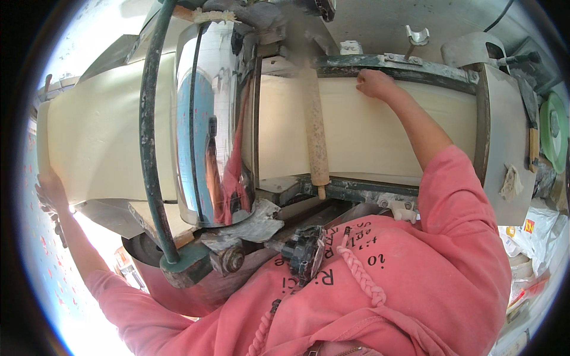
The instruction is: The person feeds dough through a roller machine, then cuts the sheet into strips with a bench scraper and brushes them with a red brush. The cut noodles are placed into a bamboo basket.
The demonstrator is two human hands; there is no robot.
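Observation:
A wide pale dough sheet [392, 124] runs under a shiny metal roller [202, 118] of a dough-sheeting machine. On the left side the sheet comes out as a broad smooth band [107, 136]. My left hand [52, 193] is by the near left end of that band, fingers spread; some fingertips are hard to make out against the glare. Over the far edge of the sheet, right of the roller, my right hand [375, 84] is closed with curled fingers; what they hold, if anything, is hidden. A floury wooden rolling pin [316, 130] lies across the sheet, its far end blurred.
A green metal bar [151, 118] arches in front of the roller. A dark rail [356, 188] borders the near side of the bed. At the right are a wooden-handled scraper [530, 124], a green basin [553, 130] and a crumpled cloth [511, 182]. A black knob [304, 255] sits close to my chest.

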